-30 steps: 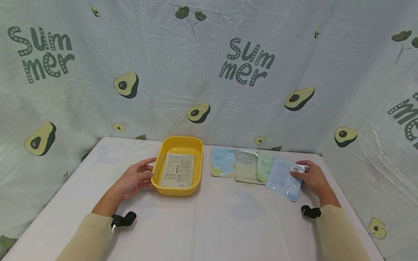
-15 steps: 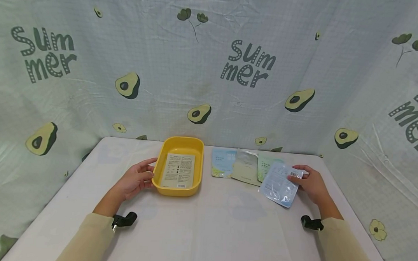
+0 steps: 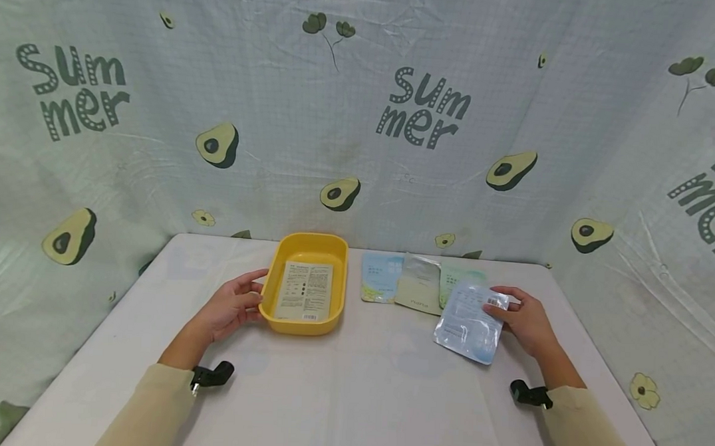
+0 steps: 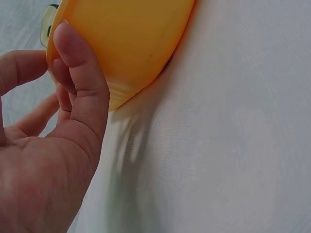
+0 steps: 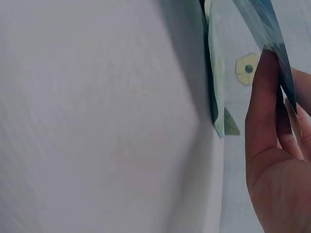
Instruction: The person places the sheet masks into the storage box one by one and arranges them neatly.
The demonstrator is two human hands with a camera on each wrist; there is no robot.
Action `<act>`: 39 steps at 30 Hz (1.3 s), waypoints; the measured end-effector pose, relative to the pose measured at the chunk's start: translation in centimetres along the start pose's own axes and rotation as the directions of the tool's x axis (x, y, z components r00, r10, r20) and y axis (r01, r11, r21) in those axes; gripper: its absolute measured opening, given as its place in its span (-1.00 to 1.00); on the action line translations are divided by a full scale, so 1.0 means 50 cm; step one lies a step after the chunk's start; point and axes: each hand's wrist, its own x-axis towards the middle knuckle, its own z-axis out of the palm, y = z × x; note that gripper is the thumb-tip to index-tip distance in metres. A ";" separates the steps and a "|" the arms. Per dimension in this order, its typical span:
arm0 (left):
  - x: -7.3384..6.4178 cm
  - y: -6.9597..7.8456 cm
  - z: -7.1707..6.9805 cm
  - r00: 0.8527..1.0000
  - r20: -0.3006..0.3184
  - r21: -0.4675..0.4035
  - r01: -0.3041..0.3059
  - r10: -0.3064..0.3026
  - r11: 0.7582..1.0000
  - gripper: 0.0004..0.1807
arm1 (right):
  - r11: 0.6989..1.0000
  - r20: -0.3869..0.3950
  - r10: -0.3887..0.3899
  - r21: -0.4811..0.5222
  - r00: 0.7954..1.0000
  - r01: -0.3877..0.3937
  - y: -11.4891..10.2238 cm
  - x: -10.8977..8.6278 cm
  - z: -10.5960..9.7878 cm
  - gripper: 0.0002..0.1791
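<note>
My left hand (image 3: 233, 305) holds the left side of a yellow plastic tray (image 3: 339, 282); in the left wrist view, thumb and fingers (image 4: 77, 58) meet at its rim. Flat inside the tray lies a beige printed sheet mask packet (image 3: 304, 291) with a barcode. On the right, my right hand (image 3: 527, 317) pinches a shiny light blue sheet mask packet (image 3: 469, 324) by its upper right corner. The right wrist view shows this blue packet (image 5: 265, 24) raised off the table, thumb on one face and fingers behind.
Between the tray and the held packet lie a pale blue packet (image 3: 381, 278), a silver-beige packet (image 3: 419, 285) and a green packet (image 3: 451, 280), side by side with edges overlapping. A patterned cloth (image 3: 266, 112) hangs behind the white table (image 3: 374, 397).
My right hand has drawn the light blue packet left and toward me, off much of the green one. The silver-beige packet has turned slightly and shifted left. Left hand and tray stay put.
</note>
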 end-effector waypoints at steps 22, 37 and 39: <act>0.004 -0.006 -0.005 1.000 0.004 0.011 -0.016 0.016 1.000 -0.22 | 0.996 0.064 -0.043 0.078 0.997 0.038 -0.045 -0.032 0.092 -0.27; 0.001 -0.006 -0.005 1.000 0.010 0.016 -0.015 0.015 1.000 -0.22 | 0.962 0.124 -0.112 0.261 0.986 0.076 -0.082 -0.048 0.171 -0.31; 0.001 -0.006 -0.005 1.000 0.008 0.014 -0.014 0.014 1.000 -0.22 | 0.961 0.130 -0.114 0.267 0.985 0.076 -0.088 -0.049 0.180 -0.32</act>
